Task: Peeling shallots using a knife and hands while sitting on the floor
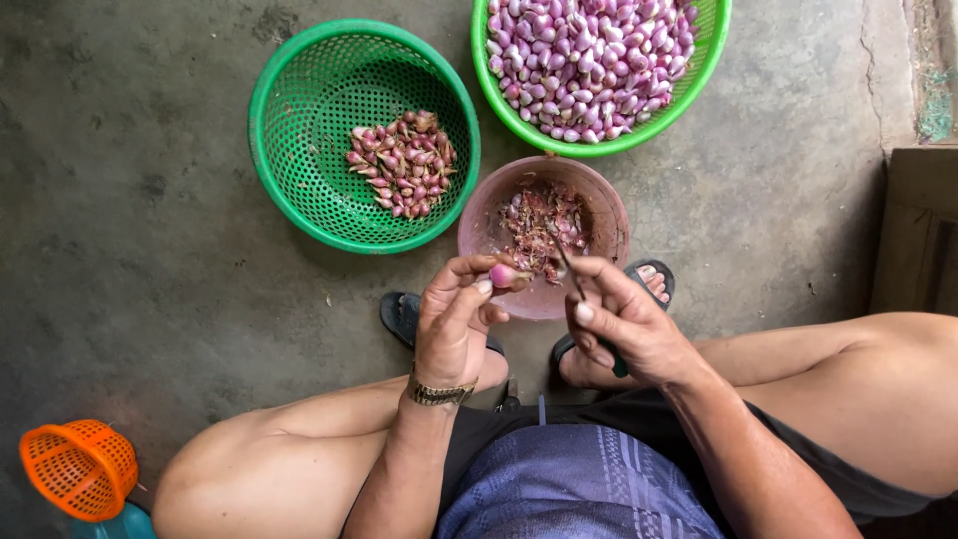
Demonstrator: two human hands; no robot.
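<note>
Two hands work above the pink bowl point(479, 225). The left hand point(454, 324) pinches a shallot point(502, 274) at its fingertips, long axis pointing toward the right hand point(624, 319). That hand's fingers are curled around a small knife point(571, 271), blade just beside the shallot, on the bowl side.
</note>
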